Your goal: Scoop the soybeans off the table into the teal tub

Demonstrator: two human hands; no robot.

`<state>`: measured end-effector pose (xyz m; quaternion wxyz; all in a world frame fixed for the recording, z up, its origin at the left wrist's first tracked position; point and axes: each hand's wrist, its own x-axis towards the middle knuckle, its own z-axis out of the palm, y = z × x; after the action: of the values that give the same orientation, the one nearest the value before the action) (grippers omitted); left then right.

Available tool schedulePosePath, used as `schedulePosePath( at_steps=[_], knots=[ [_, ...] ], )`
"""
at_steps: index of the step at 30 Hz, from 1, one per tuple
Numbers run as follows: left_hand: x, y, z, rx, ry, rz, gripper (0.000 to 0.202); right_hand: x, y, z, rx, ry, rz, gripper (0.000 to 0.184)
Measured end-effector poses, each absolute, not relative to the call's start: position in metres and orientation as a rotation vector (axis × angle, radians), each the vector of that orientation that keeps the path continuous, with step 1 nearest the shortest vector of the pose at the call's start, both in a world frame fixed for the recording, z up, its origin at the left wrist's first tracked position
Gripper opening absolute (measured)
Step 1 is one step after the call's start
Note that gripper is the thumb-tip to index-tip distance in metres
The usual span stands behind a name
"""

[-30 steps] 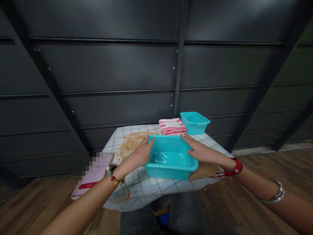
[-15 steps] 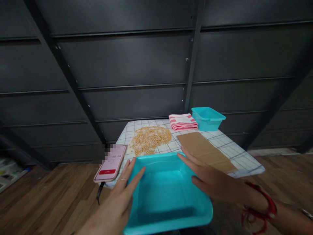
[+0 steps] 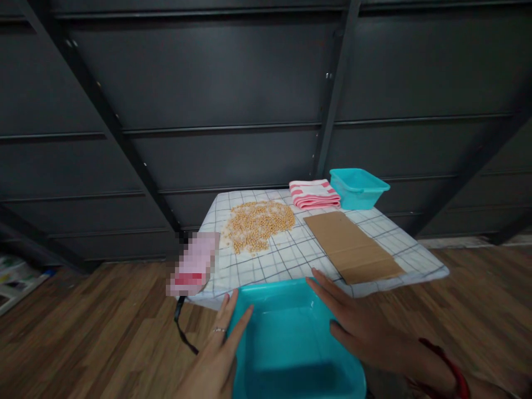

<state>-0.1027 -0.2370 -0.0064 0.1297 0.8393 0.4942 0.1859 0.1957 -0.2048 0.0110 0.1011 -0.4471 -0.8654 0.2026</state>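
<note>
A turquoise plastic basin (image 3: 291,338) is at the bottom middle, at the near edge of the table, and its inside shows no contents. My left hand (image 3: 220,349), with a ring on one finger, grips its left rim, fingers on both sides of the wall. On the right rim lies my right hand (image 3: 353,318), fingers long against the wall, a red bracelet at the wrist. Beyond the basin, a pile of yellow beans (image 3: 261,221) mixed with small whitish grains is spread on the checked cloth (image 3: 286,263). The basin's near end is cut off by the frame.
A flat piece of cardboard (image 3: 353,246) lies on the right of the table. Behind it are a folded pink-and-white towel (image 3: 315,194) and a smaller turquoise tub (image 3: 359,188). A phone (image 3: 195,263) with a black strap sits at the left edge. A dark panelled wall (image 3: 233,77) stands behind.
The basin, with both my hands on it, has come back toward me, away from the beans. More of the cloth and the table's near edge now shows. The view has tilted slightly down.
</note>
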Motion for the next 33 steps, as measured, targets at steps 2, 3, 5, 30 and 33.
schedulePosePath(
  at_steps=[2, 3, 5, 30, 33],
  knots=[
    [-0.103, -0.234, -0.017, 2.459, 1.403, 0.539, 0.080, 0.196, -0.206, 0.004, -1.344, -2.555, 0.615, 0.075],
    [-0.103, -0.233, -0.022, 2.458, 1.399, 0.520, 0.081, 0.196, -0.206, 0.002, -1.352, -2.557, 0.621, 0.075],
    [-0.103, -0.232, -0.029, 2.463, 1.413, 0.517, 0.082, 0.196, -0.206, 0.000, -1.359, -2.559, 0.617, 0.074],
    [-0.105, -0.227, -0.031, 2.382, 1.491, 0.439, 0.072, 0.188, -0.196, -0.012, -1.363, -2.558, 0.542, 0.074],
    [-0.105, -0.227, -0.033, 2.384, 1.490, 0.453, 0.070, 0.188, -0.195, -0.012, -1.359, -2.573, 0.544, 0.074]
  ],
)
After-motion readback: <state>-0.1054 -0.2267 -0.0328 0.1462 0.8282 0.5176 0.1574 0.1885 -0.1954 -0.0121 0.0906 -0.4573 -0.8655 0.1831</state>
